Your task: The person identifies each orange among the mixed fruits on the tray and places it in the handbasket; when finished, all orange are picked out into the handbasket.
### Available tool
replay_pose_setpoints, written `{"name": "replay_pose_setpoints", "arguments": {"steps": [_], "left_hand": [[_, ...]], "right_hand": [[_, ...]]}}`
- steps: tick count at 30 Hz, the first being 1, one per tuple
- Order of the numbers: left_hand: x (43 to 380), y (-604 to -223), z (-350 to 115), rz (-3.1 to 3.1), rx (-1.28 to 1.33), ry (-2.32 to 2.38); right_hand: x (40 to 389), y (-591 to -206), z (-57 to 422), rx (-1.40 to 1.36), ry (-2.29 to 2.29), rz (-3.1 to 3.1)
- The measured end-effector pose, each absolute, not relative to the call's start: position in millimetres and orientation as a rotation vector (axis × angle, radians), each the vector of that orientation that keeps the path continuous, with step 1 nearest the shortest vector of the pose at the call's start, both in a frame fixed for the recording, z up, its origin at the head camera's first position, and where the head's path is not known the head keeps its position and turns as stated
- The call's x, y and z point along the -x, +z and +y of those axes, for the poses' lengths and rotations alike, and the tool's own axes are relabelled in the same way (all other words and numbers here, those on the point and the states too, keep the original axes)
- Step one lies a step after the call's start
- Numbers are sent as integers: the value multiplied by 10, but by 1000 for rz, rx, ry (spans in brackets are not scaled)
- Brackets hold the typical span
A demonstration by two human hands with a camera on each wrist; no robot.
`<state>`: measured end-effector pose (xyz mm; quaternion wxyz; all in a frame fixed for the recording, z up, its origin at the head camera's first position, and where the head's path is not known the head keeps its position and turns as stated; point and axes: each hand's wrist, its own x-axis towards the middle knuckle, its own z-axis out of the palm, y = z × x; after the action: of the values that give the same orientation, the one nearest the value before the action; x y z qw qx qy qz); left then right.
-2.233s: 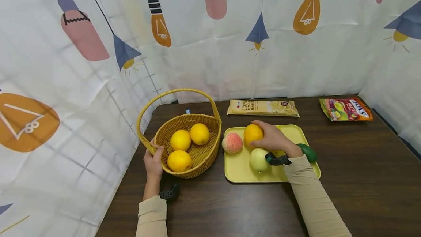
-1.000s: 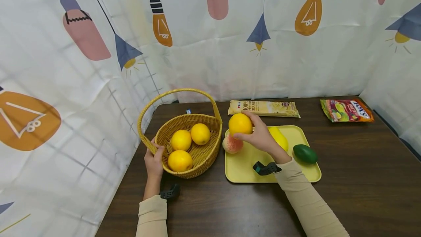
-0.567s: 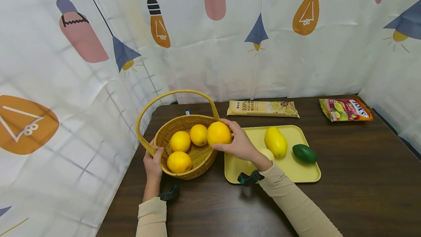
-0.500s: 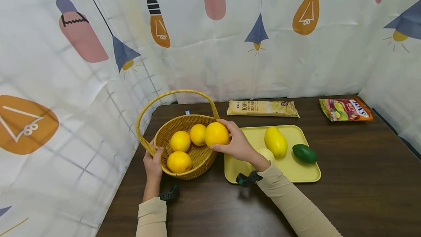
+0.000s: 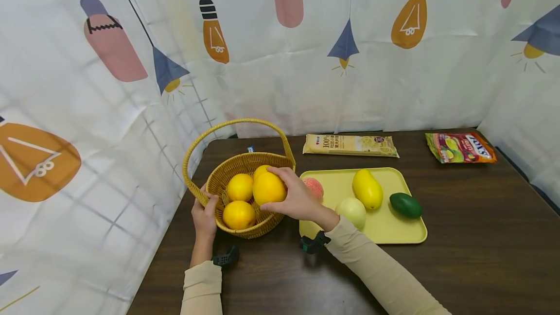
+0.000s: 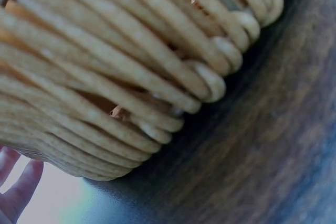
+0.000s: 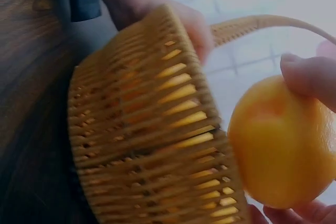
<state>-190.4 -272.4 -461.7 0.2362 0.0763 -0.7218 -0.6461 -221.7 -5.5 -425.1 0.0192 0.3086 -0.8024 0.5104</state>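
Note:
My left hand (image 5: 204, 215) grips the left rim of a yellow wicker basket (image 5: 273, 221), by the foot of its tall handle. My right hand (image 5: 297, 196) holds an orange (image 5: 268, 188) between thumb and fingers, over the basket's right side. Below it, three more oranges lie in the basket, one partly hidden behind the held orange (image 7: 283, 142). In the right wrist view the held fruit shows just above the woven rim. The left wrist view shows the woven basket wall (image 6: 105, 66) close up, with fingertips (image 6: 23, 187) at its edge.
Right of the basket lies a yellow tray (image 5: 393, 231) with a peach (image 5: 314, 188), a pale green round fruit (image 5: 351, 212), a yellow pear-shaped fruit (image 5: 367, 189) and a dark green oval fruit (image 5: 405, 205). Behind are a long food packet (image 5: 350, 145) and a candy bag (image 5: 460, 148).
My right hand has lifted the orange from the tray and carried it left to over the basket. My left hand has stayed on the basket's rim.

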Motion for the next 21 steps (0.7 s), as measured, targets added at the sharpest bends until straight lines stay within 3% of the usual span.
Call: {"name": "replay_pose_setpoints", "arguments": {"steps": [9, 21], "left_hand": [[2000, -4766, -2779, -1989, -215, -1727], [2004, -4780, -2801, -1976, -242, -1771]], "right_hand": [[2288, -4246, -136, -1015, 1473, -2620], [2550, -4094, -76, -1386, 1536, -2758]]}}
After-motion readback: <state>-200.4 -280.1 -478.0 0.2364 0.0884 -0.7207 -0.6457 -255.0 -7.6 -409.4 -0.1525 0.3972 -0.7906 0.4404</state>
